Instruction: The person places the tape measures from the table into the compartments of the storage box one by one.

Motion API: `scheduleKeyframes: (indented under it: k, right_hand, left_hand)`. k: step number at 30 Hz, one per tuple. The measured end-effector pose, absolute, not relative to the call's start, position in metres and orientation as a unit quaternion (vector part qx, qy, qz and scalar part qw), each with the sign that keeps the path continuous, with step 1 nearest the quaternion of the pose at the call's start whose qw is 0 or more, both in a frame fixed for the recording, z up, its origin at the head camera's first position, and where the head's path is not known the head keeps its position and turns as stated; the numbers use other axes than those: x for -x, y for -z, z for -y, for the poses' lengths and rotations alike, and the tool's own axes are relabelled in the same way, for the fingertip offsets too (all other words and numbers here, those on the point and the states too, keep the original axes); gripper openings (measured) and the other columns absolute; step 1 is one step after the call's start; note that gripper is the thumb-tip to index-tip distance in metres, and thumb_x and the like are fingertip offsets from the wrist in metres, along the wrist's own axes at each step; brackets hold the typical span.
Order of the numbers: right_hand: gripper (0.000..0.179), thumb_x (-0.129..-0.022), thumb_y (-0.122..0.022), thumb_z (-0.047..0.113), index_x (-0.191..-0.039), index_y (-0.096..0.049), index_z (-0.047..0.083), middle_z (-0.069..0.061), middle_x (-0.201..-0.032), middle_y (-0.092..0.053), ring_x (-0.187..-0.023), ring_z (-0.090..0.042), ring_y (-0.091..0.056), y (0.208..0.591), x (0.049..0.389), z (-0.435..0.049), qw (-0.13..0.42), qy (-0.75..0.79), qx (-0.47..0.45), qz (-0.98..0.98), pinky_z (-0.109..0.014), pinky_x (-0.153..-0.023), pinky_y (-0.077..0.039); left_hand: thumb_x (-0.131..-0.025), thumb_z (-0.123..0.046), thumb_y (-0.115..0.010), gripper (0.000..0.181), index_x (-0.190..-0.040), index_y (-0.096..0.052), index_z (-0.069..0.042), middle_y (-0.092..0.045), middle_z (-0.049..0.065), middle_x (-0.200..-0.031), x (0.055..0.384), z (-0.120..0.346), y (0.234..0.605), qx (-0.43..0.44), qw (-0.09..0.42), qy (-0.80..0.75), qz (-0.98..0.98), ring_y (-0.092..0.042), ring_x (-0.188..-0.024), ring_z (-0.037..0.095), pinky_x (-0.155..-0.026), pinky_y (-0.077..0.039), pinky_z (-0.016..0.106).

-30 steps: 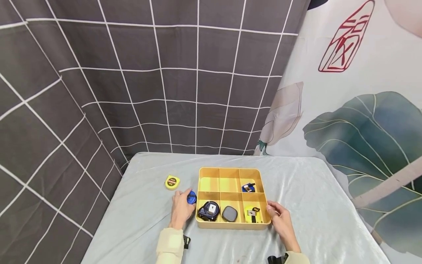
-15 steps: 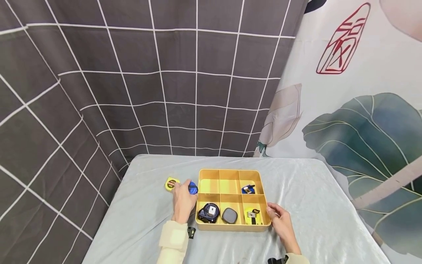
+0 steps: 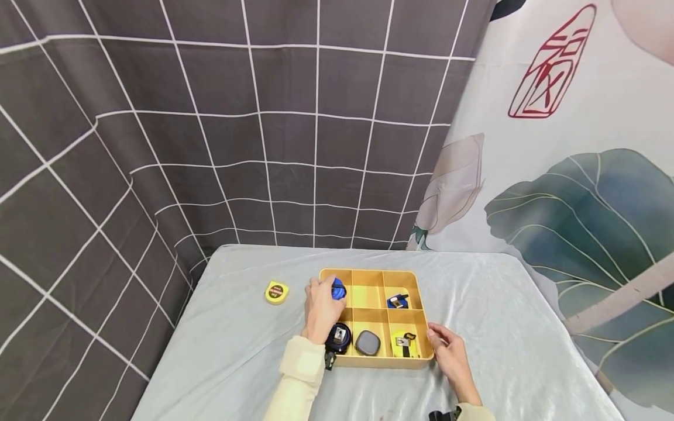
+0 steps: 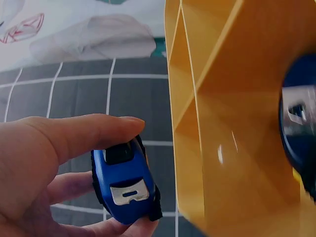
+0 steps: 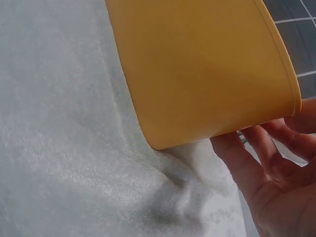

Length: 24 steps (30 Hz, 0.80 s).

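In the head view my left hand (image 3: 322, 308) holds a blue tape measure (image 3: 338, 289) over the back left compartment of a yellow divided box (image 3: 368, 362). The left wrist view shows thumb and fingers around the blue tape measure (image 4: 126, 180), its metal end hook facing the camera. My right hand (image 3: 451, 356) rests at the box's right side, fingertips on the outer wall near the front corner; the right wrist view shows these fingers (image 5: 234, 155) relaxed against the wall. A yellow tape measure (image 3: 276, 292) lies on the cloth left of the box.
Inside the box's front row are a dark blue tape measure (image 3: 339, 337), a dark grey rounded-square item (image 3: 367, 343) and a yellow tape measure (image 3: 404, 345). A small blue tape measure (image 3: 397, 301) occupies the back right compartment. Grey cloth (image 3: 237, 362) covers the table.
My left hand has carried the blue tape measure from beside the box, up and rightward, to over the back left compartment. The right hand stays at the box's side.
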State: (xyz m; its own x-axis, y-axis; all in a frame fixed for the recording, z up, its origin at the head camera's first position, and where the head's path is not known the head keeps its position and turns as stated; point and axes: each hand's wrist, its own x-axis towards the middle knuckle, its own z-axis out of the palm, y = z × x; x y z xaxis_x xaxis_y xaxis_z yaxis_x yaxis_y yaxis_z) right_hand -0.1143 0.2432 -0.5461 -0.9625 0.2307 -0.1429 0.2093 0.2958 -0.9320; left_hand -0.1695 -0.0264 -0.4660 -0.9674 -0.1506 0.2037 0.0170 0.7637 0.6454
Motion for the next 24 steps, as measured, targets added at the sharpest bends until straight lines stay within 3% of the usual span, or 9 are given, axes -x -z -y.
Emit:
scheduleKeyframes:
  k: [8,19,24]
  right_hand:
    - [0.034,-0.092,-0.049,0.009,-0.122,-0.053,-0.005,-0.024,-0.111,-0.057,-0.086,-0.02,-0.059,0.545,0.114,-0.244,0.009,-0.584,0.136,0.8,-0.025,-0.06,-0.048]
    - [0.033,-0.092,-0.052,0.01,-0.12,-0.055,-0.007,-0.024,-0.107,-0.058,-0.083,-0.019,-0.06,0.545,0.113,-0.243,0.023,-0.587,0.134,0.798,-0.026,-0.061,-0.05]
    - [0.034,-0.092,-0.051,0.011,-0.122,-0.054,-0.005,-0.024,-0.109,-0.058,-0.079,-0.017,-0.06,0.544,0.112,-0.244,0.01,-0.591,0.147,0.793,-0.024,-0.055,-0.046]
  left_hand:
    - [-0.066,-0.013,-0.077,0.052,-0.116,-0.063,-0.013,-0.051,0.018,-0.101,0.179,0.003,0.464,-0.008,0.088,0.327,0.941,-0.048,-0.089,0.033,-0.06,-0.047,0.039]
    - [-0.065,-0.006,-0.076,0.047,-0.11,-0.065,-0.015,-0.05,0.017,-0.099,0.189,-0.024,0.472,0.029,0.074,0.293,0.953,-0.046,-0.089,0.03,-0.058,-0.048,0.035]
    - [-0.067,-0.005,-0.074,0.047,-0.112,-0.064,-0.015,-0.051,0.018,-0.102,0.195,-0.03,0.478,0.06,0.073,0.271,0.958,-0.048,-0.089,0.031,-0.057,-0.048,0.035]
